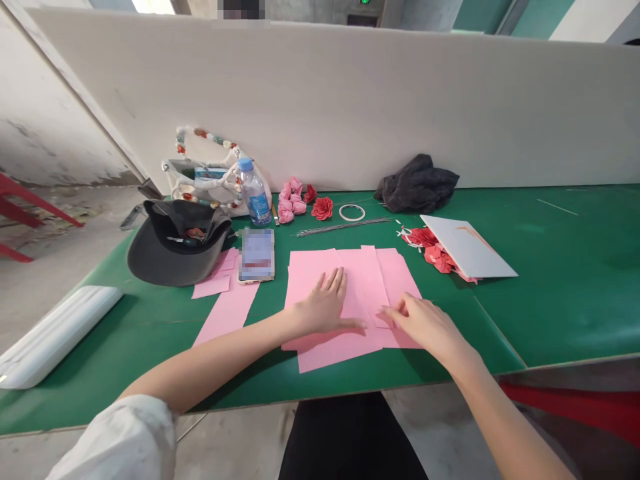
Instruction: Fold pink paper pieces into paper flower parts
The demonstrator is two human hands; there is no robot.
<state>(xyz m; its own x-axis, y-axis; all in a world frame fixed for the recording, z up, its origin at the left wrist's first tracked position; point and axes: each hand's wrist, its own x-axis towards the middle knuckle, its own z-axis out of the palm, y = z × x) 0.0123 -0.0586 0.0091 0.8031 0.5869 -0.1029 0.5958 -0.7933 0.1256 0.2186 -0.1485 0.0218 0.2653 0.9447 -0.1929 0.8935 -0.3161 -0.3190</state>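
Note:
Overlapping sheets of pink paper lie in front of me on the green table. My left hand is spread flat on the top sheet, thumb pointing right and fingers pointing away from me. At the right side of that sheet, my right hand has its thumb and fingers closed around the edge of a narrow pink paper flap. The fingertips partly cover the flap's near end. Whether the flap is folded over or a separate strip, I cannot tell.
A phone, grey cap, bottle and beaded bag stand left. Behind the paper are paper roses, thin wires and a tape ring. Right are black cloth and a white card over red flowers.

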